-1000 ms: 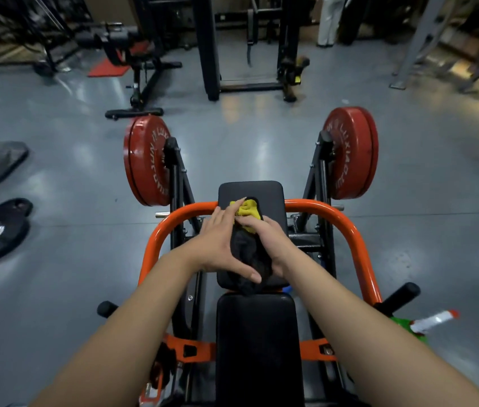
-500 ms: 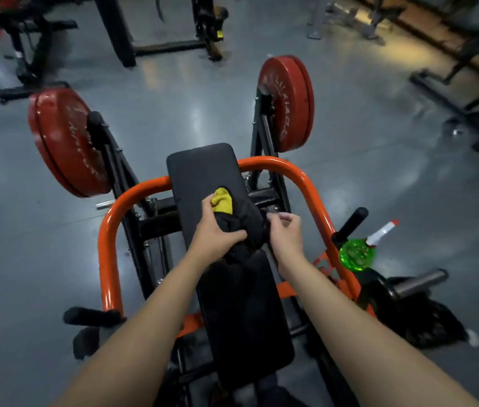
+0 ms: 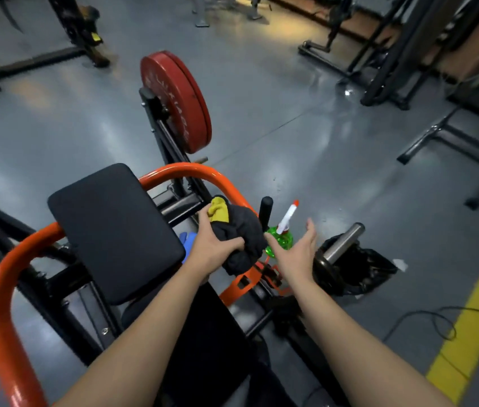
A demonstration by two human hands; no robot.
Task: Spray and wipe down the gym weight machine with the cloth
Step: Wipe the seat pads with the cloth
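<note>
Nearest the camera, two bare forearms are extended over the dark, matte seat pad [image 3: 203, 348] of the weight machine [image 3: 56, 292]; the left hand [image 3: 217, 248] is closed around a crumpled black cloth [image 3: 244, 230], soft and bunched, with a yellow patch at its top; the cloth is held just right of the chest pad [image 3: 114, 230] (a smooth black rectangle with rounded corners and a faint sheen) and in front of the orange tube [image 3: 0, 304], which is glossy, round in section and bent into a broad hoop around the pad; the right hand [image 3: 297, 254] is held open, fingers straight and spread, nothing being gripped; just beyond its thumb a spray bottle [image 3: 280, 239] is seen, the body translucent green plastic, the nozzle white with a red tip; whether the thumb touches it cannot be told; beside the bottle a black cylindrical handle [image 3: 266, 211] stands upright, and to the right a brushed steel peg [image 3: 344, 242] juts over a crinkled black plastic bag [image 3: 361, 271]; farther off, a thick red disc plate [image 3: 179, 101] with raised lettering is mounted on a black steel arm; the grey floor [image 3: 291, 136] is smooth and reflective, with a yellow stripe [image 3: 473, 324] painted at its right.
</note>
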